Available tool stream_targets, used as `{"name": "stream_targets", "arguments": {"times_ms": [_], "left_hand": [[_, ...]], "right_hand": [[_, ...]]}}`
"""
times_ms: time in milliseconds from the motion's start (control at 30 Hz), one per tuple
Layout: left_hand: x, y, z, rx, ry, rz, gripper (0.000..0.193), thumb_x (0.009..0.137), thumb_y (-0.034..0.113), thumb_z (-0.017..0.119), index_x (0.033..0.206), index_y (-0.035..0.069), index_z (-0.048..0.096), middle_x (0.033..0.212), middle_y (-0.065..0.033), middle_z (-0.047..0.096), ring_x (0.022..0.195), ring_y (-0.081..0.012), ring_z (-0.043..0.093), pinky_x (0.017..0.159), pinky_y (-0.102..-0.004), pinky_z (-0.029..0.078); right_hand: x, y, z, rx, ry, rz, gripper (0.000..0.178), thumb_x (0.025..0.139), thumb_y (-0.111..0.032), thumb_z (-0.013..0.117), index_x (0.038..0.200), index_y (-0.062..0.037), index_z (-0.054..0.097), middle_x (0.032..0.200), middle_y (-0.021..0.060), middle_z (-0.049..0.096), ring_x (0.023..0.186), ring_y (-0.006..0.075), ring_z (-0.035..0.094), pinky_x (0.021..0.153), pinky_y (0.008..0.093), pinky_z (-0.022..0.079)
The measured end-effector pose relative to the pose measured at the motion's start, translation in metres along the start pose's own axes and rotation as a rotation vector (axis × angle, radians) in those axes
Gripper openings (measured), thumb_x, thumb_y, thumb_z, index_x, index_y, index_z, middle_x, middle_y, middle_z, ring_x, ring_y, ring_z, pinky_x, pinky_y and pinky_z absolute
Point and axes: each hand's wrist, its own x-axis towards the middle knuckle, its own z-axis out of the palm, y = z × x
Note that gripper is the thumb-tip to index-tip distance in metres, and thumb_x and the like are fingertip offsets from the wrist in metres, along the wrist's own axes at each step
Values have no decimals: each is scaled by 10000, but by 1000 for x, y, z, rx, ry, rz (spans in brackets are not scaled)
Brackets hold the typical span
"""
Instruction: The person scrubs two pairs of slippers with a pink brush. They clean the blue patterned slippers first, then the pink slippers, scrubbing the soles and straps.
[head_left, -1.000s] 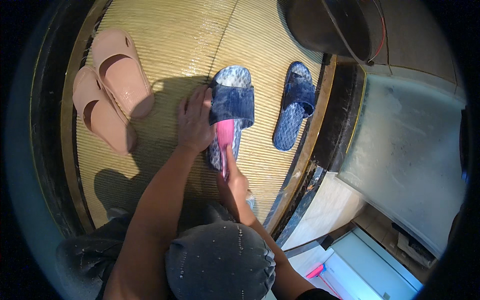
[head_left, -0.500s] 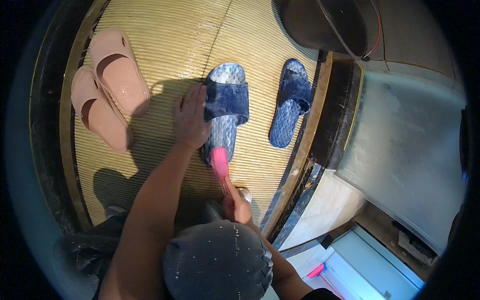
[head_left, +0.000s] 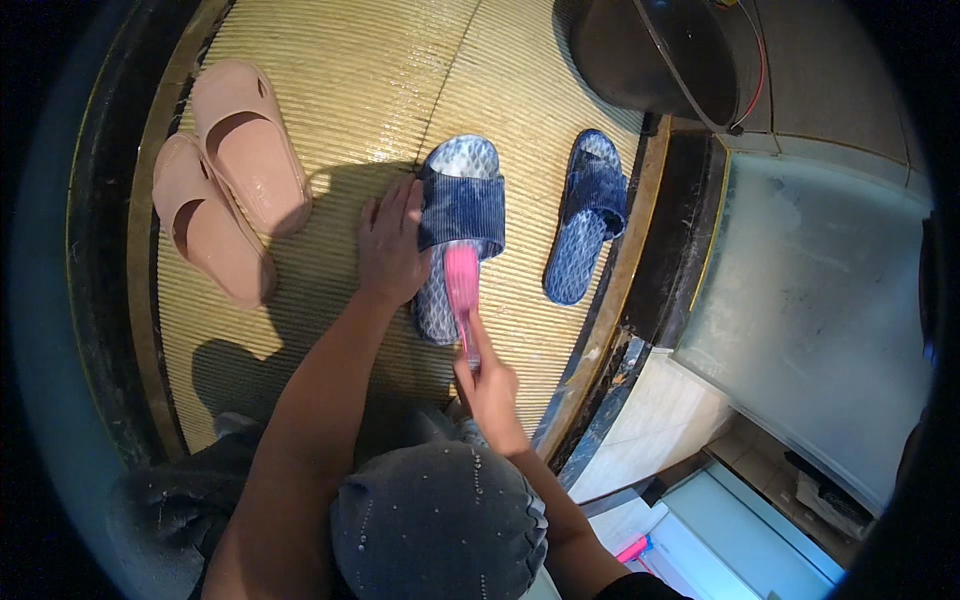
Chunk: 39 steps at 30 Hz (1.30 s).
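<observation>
A blue slipper (head_left: pixel 440 305) with a dark ribbed strap and a white-mottled footbed lies on the ridged yellowish floor, toe end away from me. My left hand (head_left: pixel 394 245) holds it along its left edge, fingers stretched beside the strap; the thumb is hidden. In my right hand (head_left: pixel 490 390) is a pink brush (head_left: pixel 461 280), gripped by its handle. The brush head rests on the footbed just below the strap, bristles out of sight. To the right lies a matching blue slipper (head_left: pixel 576 262), which neither hand touches.
Two pinkish-beige slippers (head_left: pixel 262 170) lie at the left, one partly overlapping the other. A dark bucket (head_left: pixel 650 60) with a wire handle stands at the far right. Dark raised edging (head_left: pixel 672 230) borders the floor beside a frosted panel (head_left: pixel 800 300). My knee (head_left: pixel 440 520) fills the lower middle.
The brush and my right hand have moved away from me, from the slipper's heel end up to the strap. My left hand stays at the slipper's edge. The whole view has shifted slightly.
</observation>
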Motion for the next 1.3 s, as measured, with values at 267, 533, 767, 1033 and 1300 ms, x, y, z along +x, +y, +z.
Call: {"name": "stream_targets", "arguments": {"times_ms": [267,533,767,1033,1300], "left_hand": [[1,5,-2,4,3,-8,958,720,250,733,1494,64,199,1514,-105,309,1405,-240,285,1119,-511,203],[7,8,-4,1,-11,-25,889,739,214,702,1487,74,242,1511,-89,321,1401,-235,297,1116,-507,207],[38,-30,-22,252,109,144,743,717,95,663,1410,164,405,1406,-71,430,1359,-245,345,1090,-488,224],[4,32,-23,-229,273,-359,493,689,23,584,1168,23,469,1215,-212,483,1196,-345,426,978,-475,293],[15,35,12,-521,27,-20,357,822,212,655,1048,-45,555,926,-266,564,833,-433,559,726,-465,448]], "right_hand": [[-18,20,13,-101,97,-79,695,821,-147,646,1463,-191,384,649,162,629,517,316,602,492,399,478],[96,-36,28,-37,164,8,625,811,-127,631,1402,-95,429,683,245,628,611,403,637,547,438,501],[10,-12,18,235,-100,13,608,826,-71,602,1404,-94,413,788,227,646,687,332,670,621,372,514],[-28,29,13,905,-35,319,585,850,43,430,1404,-145,452,630,-19,468,513,62,424,502,220,400],[5,-9,4,1215,93,549,395,1021,-247,443,1395,-119,453,504,-29,323,353,75,258,322,225,208]]}}
